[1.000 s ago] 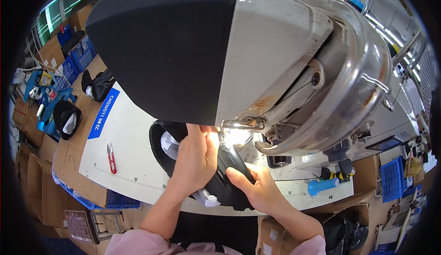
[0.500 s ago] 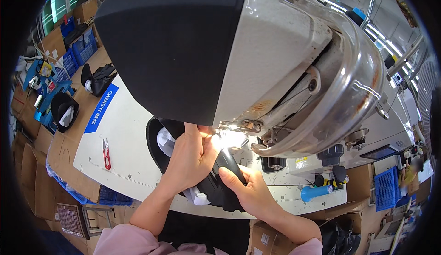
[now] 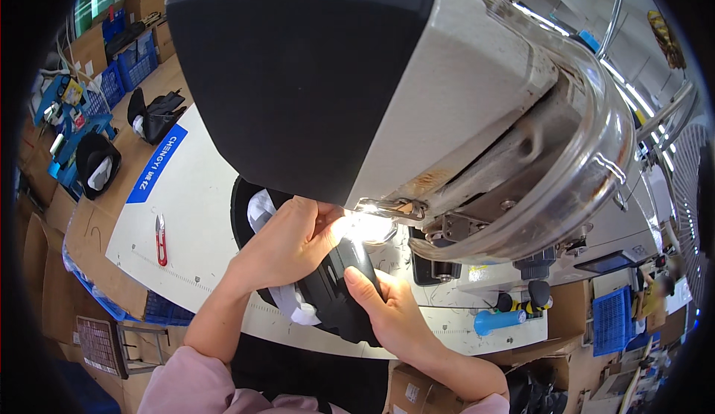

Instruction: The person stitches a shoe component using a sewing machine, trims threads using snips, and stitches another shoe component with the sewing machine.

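Observation:
A black stitched piece point(image 3: 339, 295) with straps and white paper stuffing point(image 3: 302, 308) lies across the sewing machine's white bed, its far end under the bright needle lamp point(image 3: 369, 226). My left hand point(image 3: 279, 242) is closed on its far part beside the lamp, fingertips bent in and partly lost in the glare. My right hand point(image 3: 395, 317) grips its near right edge, thumb on top and fingers underneath. The sewing machine point(image 3: 298, 78), with a black cover and clear guard, hangs over both hands and hides the piece's far end.
Red-handled thread snips point(image 3: 161, 242) lie on the white table point(image 3: 186, 228) at left. Beyond them, two black pieces point(image 3: 97, 164) with paper inside rest on a brown board. A blue spool point(image 3: 499, 321) lies at right. Cardboard boxes point(image 3: 421, 388) and blue crates point(image 3: 612, 321) stand around.
My head view has shifted slightly, so the table and surroundings slide left. Both hands keep their hold on the black piece near the needle. Parts behind the clear guard look changed in position.

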### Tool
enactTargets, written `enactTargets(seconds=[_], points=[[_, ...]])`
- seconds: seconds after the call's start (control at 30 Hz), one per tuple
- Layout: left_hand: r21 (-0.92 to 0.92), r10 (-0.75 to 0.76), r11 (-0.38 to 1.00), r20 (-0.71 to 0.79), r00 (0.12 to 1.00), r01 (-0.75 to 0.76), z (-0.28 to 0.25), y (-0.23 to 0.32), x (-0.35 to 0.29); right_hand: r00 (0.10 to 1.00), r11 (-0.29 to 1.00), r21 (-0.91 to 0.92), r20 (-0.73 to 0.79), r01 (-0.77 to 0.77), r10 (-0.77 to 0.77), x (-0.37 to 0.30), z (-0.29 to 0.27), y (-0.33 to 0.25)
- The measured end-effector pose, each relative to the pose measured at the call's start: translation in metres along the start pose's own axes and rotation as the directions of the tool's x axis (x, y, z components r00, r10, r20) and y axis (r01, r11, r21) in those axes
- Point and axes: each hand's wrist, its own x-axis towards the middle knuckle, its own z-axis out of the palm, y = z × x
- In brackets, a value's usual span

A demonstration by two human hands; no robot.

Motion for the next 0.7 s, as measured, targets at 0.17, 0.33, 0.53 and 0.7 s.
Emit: enactTargets(seconds=[0.17, 0.33, 0.53, 0.7], points=[[-0.141, -0.009, 0.990, 0.033, 0.999, 0.013, -0.010, -0.006, 0.003, 0.996, 0.984, -0.158, 0.044, 0.080, -0.074, 0.001, 0.005, -0.006], [-0.208, 0.037, 0.978, 0.144, 0.989, -0.006, -0.014, -0.019, 0.009, 0.999, 0.985, -0.169, 0.045, 0.017, -0.009, 0.006, 0.003, -0.013], [-0.258, 0.022, 0.966, 0.043, 0.999, -0.011, -0.004, -0.017, 0.006, 0.993, 0.984, -0.146, 0.031, -0.105, 0.110, 0.008, -0.007, -0.002], [-0.259, 0.066, 0.962, -0.083, 0.994, -0.086, -0.002, -0.014, 0.004, 1.000, 0.996, -0.088, 0.018, 0.010, -0.008, 0.016, -0.012, 0.008]])
